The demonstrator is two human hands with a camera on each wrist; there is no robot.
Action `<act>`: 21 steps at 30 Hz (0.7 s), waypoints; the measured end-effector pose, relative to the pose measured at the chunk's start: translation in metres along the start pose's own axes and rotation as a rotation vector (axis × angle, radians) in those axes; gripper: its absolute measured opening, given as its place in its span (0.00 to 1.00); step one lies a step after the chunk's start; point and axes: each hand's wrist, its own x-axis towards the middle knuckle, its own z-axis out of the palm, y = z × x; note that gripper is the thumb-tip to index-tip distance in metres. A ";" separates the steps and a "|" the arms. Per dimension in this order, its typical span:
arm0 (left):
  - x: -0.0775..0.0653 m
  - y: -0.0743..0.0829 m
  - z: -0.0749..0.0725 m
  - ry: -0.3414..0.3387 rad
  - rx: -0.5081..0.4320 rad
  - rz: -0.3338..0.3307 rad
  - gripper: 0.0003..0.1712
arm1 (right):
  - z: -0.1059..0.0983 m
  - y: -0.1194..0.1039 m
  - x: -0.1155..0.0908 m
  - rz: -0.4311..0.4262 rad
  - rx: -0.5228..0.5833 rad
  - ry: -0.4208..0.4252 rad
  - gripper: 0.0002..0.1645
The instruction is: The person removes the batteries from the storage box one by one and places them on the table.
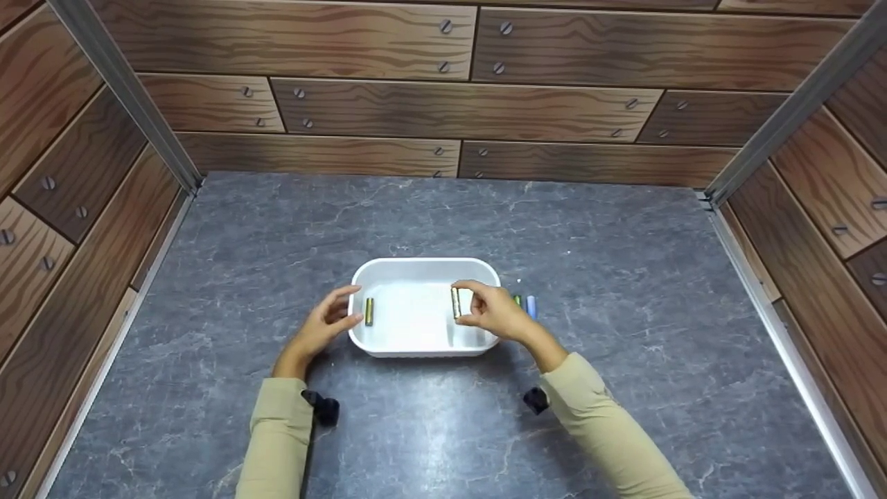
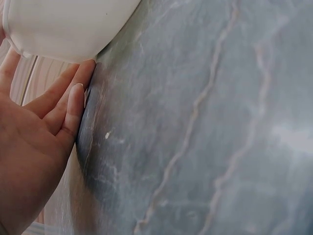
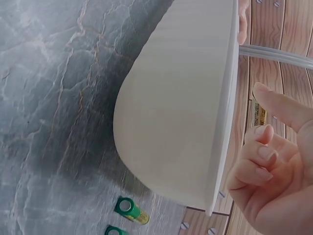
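Observation:
A white plastic basin point(image 1: 416, 353) stands in the middle of the table. Inside it, near the left wall, one yellow-and-dark battery point(image 1: 369, 312) lies lengthwise. My right hand point(image 1: 495, 310) pinches another battery point(image 1: 456, 303) by its ends between thumb and index finger, over the right part of the basin. In the right wrist view this battery point(image 3: 259, 112) shows gold and black above the rim, the other fingers curled loosely. My left hand point(image 1: 323, 326) is at the left rim, thumb and fingertips touching it; in the left wrist view its other fingers point(image 2: 73, 110) extend below the outer wall.
Right of the basin, partly behind my right hand, are a green battery point(image 1: 517, 300) and a light blue one point(image 1: 531, 307). Wood-patterned walls point(image 1: 388, 104) with metal corner posts point(image 1: 132, 104) border the grey marbled table point(image 1: 624, 242) at back and sides.

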 end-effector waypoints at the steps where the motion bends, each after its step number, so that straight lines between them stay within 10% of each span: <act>1: 0.000 0.000 0.000 0.002 0.003 -0.005 0.32 | -0.001 0.001 0.000 0.002 0.002 0.002 0.33; 21: 0.000 0.001 0.000 0.022 0.027 -0.020 0.31 | -0.019 0.018 -0.014 -0.006 0.062 0.049 0.33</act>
